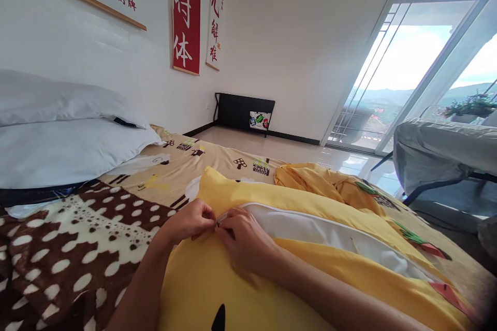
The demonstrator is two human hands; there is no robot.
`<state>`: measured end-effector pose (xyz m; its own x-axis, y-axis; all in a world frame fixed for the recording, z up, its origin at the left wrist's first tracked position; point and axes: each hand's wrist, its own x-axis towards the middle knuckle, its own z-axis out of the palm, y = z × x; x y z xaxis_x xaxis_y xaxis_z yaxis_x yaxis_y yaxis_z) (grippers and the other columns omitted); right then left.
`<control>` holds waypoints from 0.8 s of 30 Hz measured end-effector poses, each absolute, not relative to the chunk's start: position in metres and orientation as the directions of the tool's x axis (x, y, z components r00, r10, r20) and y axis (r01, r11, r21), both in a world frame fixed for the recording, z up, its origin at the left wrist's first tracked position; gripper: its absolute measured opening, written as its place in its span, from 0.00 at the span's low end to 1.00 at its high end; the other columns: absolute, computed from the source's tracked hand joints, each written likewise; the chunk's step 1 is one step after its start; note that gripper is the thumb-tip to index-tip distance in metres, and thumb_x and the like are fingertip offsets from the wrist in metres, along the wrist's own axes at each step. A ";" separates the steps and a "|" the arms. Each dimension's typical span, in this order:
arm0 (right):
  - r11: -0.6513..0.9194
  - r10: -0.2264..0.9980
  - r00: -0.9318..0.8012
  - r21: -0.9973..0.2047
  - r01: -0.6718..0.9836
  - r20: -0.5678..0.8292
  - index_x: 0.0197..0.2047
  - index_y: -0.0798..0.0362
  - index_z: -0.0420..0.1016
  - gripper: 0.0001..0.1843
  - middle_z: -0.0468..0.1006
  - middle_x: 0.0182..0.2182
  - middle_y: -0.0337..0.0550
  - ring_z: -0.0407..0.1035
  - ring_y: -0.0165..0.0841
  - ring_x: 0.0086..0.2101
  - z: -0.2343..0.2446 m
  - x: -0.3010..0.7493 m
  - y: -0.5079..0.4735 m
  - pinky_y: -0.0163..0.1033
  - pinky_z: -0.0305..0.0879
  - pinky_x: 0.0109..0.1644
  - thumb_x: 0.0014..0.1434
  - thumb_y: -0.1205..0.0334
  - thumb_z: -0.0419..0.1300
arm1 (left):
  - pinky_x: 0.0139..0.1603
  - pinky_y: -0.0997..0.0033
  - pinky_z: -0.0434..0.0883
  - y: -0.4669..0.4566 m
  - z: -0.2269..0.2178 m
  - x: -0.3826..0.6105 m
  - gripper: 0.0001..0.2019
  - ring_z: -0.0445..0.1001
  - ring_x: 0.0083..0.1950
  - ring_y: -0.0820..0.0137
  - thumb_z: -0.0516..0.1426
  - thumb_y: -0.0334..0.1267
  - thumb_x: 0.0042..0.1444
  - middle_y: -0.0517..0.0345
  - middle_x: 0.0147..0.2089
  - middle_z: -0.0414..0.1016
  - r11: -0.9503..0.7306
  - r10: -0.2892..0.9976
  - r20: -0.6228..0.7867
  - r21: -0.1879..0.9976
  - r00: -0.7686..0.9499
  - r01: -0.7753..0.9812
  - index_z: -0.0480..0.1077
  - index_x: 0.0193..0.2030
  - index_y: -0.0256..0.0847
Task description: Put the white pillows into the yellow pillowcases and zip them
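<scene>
A yellow pillowcase (202, 279) lies on the bed in front of me, with a white pillow (310, 230) showing through its long open slit. My left hand (190, 221) is closed in a pinch on the yellow fabric at the slit's near end. My right hand (243, 240) is closed too, fingertips pinching the small zipper pull (219, 221) right beside the left hand. Both hands rest on the pillowcase and almost touch each other.
Two white pillows (58, 134) are stacked at the bed's head on the left. A brown dotted blanket (66, 253) and a patterned beige sheet (182, 157) cover the bed. Crumpled yellow cloth (310, 181) lies beyond. A grey covered table (438, 152) stands right, by the windows.
</scene>
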<state>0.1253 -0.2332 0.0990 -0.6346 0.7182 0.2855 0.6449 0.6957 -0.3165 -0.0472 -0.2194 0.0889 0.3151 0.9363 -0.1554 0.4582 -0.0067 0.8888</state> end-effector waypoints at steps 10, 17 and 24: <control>0.457 0.868 -0.493 -0.481 0.748 0.059 0.22 0.54 0.76 0.11 0.73 0.19 0.42 0.64 0.27 0.22 0.113 0.105 -0.221 0.32 0.46 0.25 0.52 0.67 0.55 | 0.17 0.77 0.47 -0.229 0.100 -0.064 0.10 0.51 0.17 0.80 0.56 0.41 0.44 0.68 0.15 0.54 0.011 0.950 -0.132 0.919 0.284 0.393 0.67 0.22 0.36; 0.532 0.839 -0.540 -0.309 0.788 0.067 0.25 0.53 0.76 0.12 0.74 0.22 0.44 0.70 0.33 0.25 0.117 0.103 -0.222 0.33 0.48 0.24 0.55 0.63 0.55 | 0.17 0.78 0.47 -0.231 0.103 -0.065 0.10 0.51 0.17 0.80 0.56 0.41 0.45 0.68 0.15 0.54 -0.022 0.948 -0.106 0.919 0.299 0.394 0.67 0.22 0.36; 0.677 0.728 -0.676 0.031 0.735 0.111 0.31 0.56 0.76 0.09 0.79 0.28 0.50 0.73 0.36 0.29 0.114 0.100 -0.232 0.35 0.57 0.29 0.54 0.71 0.54 | 0.17 0.78 0.47 -0.230 0.098 -0.061 0.10 0.52 0.17 0.80 0.56 0.40 0.43 0.68 0.15 0.55 -0.014 0.960 -0.097 0.919 0.261 0.394 0.63 0.19 0.37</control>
